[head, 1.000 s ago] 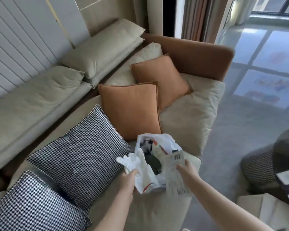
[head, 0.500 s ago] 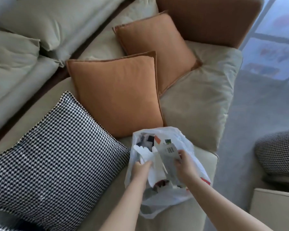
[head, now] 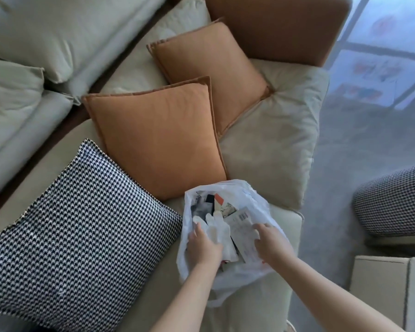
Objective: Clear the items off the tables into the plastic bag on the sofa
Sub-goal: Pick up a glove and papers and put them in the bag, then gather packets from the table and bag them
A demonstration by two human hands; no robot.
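Left hand (head: pixel 203 245) is gripping a white glove (head: pixel 217 230) and right hand (head: pixel 271 243) is pinching one barcoded paper slip (head: pixel 243 224), both reaching into the mouth of the single white plastic bag (head: pixel 256 204), which is sitting at the front edge of the beige sofa (head: pixel 273 144). Around it three cushions are lying on the seat: two orange cushions (head: pixel 158 140) and one houndstooth cushion (head: pixel 82 216), with the bag just beside the nearer orange one.

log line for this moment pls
left hand: pushing white glove into plastic bag | right hand: pushing paper in | bag on sofa
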